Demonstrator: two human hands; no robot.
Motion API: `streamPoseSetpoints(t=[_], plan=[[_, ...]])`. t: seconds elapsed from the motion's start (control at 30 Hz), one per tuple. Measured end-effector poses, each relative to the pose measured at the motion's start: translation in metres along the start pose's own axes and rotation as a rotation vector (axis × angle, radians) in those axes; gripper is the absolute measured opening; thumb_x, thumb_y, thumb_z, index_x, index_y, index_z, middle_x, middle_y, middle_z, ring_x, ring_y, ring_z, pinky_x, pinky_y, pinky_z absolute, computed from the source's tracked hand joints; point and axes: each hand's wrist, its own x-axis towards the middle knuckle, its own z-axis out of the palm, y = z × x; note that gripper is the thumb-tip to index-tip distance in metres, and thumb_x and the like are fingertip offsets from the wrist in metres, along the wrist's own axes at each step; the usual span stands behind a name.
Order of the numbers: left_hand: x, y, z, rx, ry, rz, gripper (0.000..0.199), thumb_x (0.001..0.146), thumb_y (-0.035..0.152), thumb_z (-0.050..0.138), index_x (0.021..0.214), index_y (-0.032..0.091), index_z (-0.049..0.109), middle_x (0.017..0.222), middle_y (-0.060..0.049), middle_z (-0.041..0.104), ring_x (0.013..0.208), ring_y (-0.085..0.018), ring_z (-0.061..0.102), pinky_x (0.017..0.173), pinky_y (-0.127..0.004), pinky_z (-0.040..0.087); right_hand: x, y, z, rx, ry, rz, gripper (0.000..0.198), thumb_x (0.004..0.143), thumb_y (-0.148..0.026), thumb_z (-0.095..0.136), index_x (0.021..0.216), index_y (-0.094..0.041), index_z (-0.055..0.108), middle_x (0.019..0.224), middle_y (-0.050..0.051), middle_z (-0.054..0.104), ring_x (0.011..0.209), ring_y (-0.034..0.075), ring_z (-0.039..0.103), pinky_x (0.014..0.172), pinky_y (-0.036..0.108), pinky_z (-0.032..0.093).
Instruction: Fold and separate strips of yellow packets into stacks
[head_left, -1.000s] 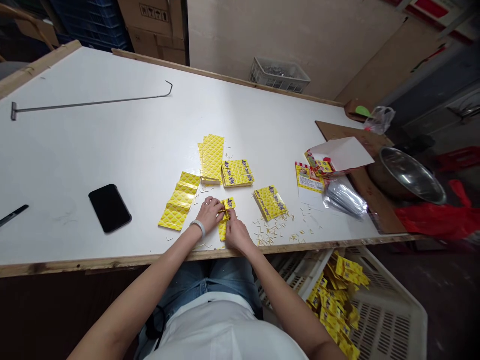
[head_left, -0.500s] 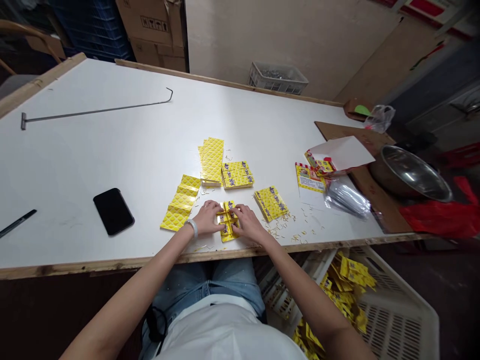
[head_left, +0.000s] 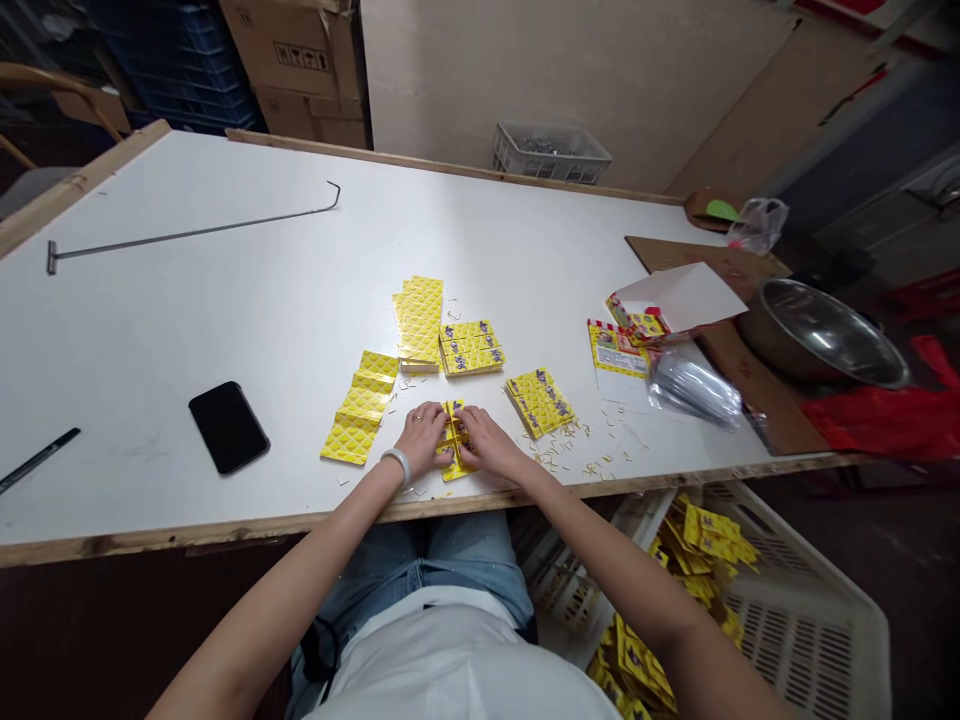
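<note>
At the table's near edge, a small yellow printed card piece with raised folds lies between my two hands. My left hand, with a pale band at the wrist, has curled fingers and thumb on its left side. On its right side my right hand does the same, fingers bent over the folds. The undersides of the fingertips are partly hidden. Left of my left hand is a creased yellow card strip. A stack of yellow patterned strips and two stacks of printed cards lie around.
Small yellowish scraps litter the right front. A phone, a pen and a hooked metal rod lie left. Rightward are an open box, clear plastic sleeves and a metal bowl. A crate of yellow pieces stands below.
The view has shifted slightly. Both hands stay on the folded yellow card piece, with their fingers a little closer together over it.
</note>
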Motion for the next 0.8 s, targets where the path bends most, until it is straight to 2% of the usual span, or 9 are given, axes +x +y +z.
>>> streamPoseSetpoints(t=[0.07,0.13,0.2,0.27,0.43,0.63,0.8], plan=[[-0.009,0.001,0.004,-0.026,0.069,0.035,0.05,0.074,0.03,0.063,0.117,0.015,0.044,0.123,-0.015,0.046,0.126,-0.03,0.035,0.101,-0.048,0.033,-0.009,0.0,0.008,0.021,0.105,-0.012,0.052,0.077,-0.016,0.055,0.126,-0.016,0.039,0.127,0.015,0.042,0.118,0.026,0.04,0.099,0.045,0.038],[-0.016,0.0,0.007,-0.033,0.112,0.081,0.037,0.082,0.029,0.055,0.116,0.017,0.046,0.125,-0.014,0.046,0.13,-0.028,0.033,0.1,-0.046,0.035,-0.018,0.003,0.013,0.046,0.171,0.014,0.044,0.08,-0.017,0.054,0.122,-0.017,0.044,0.129,0.015,0.042,0.12,0.025,0.039,0.101,0.046,0.038],[-0.02,0.0,0.007,0.006,0.114,0.117,0.024,0.087,0.028,0.049,0.108,0.019,0.053,0.125,-0.014,0.046,0.131,-0.028,0.032,0.099,-0.047,0.037,-0.024,0.007,0.015,0.057,0.187,0.036,0.032,0.081,-0.018,0.054,0.113,-0.02,0.052,0.127,0.013,0.044,0.119,0.024,0.041,0.1,0.046,0.039],[-0.021,0.0,0.008,0.067,0.119,0.141,0.019,0.088,0.026,0.046,0.102,0.021,0.058,0.126,-0.013,0.046,0.132,-0.029,0.032,0.097,-0.048,0.038,-0.027,0.01,0.017,0.051,0.179,0.005,0.023,0.082,-0.016,0.053,0.104,-0.02,0.058,0.129,0.012,0.044,0.119,0.024,0.041,0.1,0.046,0.04],[-0.018,0.0,0.014,0.188,0.108,0.217,0.015,0.087,0.019,0.047,0.092,0.02,0.062,0.13,-0.013,0.043,0.133,-0.032,0.029,0.098,-0.048,0.039,-0.03,0.011,0.02,-0.005,0.179,-0.103,0.023,0.083,-0.01,0.048,0.098,-0.019,0.062,0.138,0.012,0.038,0.124,0.026,0.038,0.1,0.047,0.039],[-0.018,-0.003,0.015,0.233,0.144,0.235,0.025,0.089,0.022,0.046,0.111,0.022,0.057,0.128,-0.013,0.047,0.128,-0.029,0.037,0.096,-0.045,0.042,-0.028,0.01,0.01,0.001,0.191,-0.103,0.02,0.085,-0.013,0.049,0.098,-0.02,0.062,0.139,0.011,0.039,0.124,0.024,0.039,0.099,0.045,0.04],[-0.016,0.004,0.01,0.282,0.063,0.251,0.024,0.09,0.02,0.043,0.11,0.019,0.055,0.126,-0.012,0.05,0.121,-0.026,0.042,0.096,-0.043,0.042,-0.018,0.009,0.005,-0.094,0.081,-0.17,0.02,0.083,-0.011,0.048,0.098,-0.017,0.06,0.127,0.011,0.051,0.119,0.023,0.04,0.098,0.042,0.041]])
